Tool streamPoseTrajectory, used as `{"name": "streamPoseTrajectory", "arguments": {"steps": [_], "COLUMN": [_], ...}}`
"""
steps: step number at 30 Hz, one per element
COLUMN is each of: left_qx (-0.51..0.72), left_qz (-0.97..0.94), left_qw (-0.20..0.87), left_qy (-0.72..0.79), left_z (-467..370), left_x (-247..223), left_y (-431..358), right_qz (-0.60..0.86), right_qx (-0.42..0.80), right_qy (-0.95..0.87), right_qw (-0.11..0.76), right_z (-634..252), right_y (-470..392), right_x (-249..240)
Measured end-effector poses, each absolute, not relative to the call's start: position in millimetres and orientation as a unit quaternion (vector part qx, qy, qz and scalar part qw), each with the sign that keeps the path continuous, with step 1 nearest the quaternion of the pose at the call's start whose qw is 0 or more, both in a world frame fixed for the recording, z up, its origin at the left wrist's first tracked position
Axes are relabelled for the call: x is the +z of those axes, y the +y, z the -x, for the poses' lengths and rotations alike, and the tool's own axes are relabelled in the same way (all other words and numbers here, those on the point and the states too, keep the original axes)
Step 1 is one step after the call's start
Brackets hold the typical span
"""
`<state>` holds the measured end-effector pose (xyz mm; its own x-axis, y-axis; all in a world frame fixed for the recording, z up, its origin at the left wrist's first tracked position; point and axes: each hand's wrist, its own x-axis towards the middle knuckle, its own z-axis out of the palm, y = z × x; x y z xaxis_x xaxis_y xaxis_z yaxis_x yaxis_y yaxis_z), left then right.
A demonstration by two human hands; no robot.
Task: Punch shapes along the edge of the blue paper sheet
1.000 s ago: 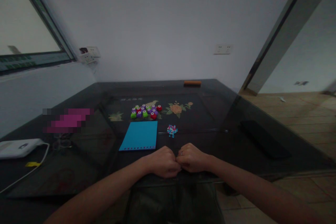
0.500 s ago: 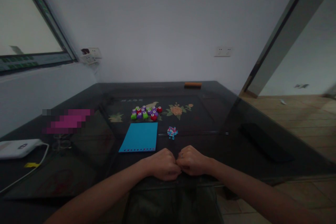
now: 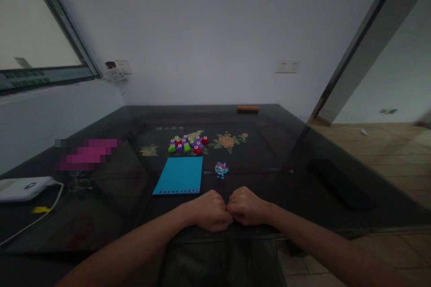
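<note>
Many things are spread on the dark table (image 3: 276, 193). At the far left, a white box (image 3: 23, 189) is seen with a white cord (image 3: 58, 199). Near the cord, a yellow tag (image 3: 41, 210) can be seen. Behind these, a pink thing (image 3: 89, 154) is hidden by blocky squares, so it cannot be told what it is. Next, a blue sheet (image 3: 180, 175) is laid flat, with a row of holes along its near edge. Just behind it, red, green and purple toys (image 3: 187, 144) with white eyes are bunched up. The left hand (image 3: 210, 211) is rested near the table's front edge, and its fingers (image 3: 224, 223) are curled tight in a fist. Tiny pink, white and blue bits (image 3: 221, 170) are piled to the right of the sheet, beyond the hands. The left hand is touched by the right hand (image 3: 248, 206), whose fingers are curled shut too; a ring (image 3: 234, 199) is worn on it. Whether anything is held inside the fists cannot be told. By the wall, an orange roll (image 3: 248, 108) is set down. A flat black thing (image 3: 340, 184) is placed at the right.
</note>
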<state>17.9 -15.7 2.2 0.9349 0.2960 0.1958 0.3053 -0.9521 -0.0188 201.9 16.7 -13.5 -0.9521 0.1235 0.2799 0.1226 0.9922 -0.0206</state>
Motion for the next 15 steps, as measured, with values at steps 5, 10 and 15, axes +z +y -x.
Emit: {"name": "streamPoseTrajectory", "arguments": {"steps": [5,10,15], "left_qx": [-0.094,-0.091,-0.093], "left_qz": [0.983,0.983,0.983], "left_qw": [0.025,0.025,0.029], "left_qy": [-0.155,-0.155,-0.157], "left_z": [-17.8,-18.5,-19.2], "left_x": [3.4,4.5,4.2], "left_y": [-15.9,-16.0,-16.4], "right_qz": [0.066,0.064,0.065], "right_qx": [0.001,0.002,0.000], "right_qy": [-0.987,-0.987,-0.989], "right_qw": [0.146,0.145,0.134], "right_z": [-200.9,-201.3,-201.6], "right_y": [16.6,15.6,15.2], "right_x": [-14.0,-12.0,-10.0]}}
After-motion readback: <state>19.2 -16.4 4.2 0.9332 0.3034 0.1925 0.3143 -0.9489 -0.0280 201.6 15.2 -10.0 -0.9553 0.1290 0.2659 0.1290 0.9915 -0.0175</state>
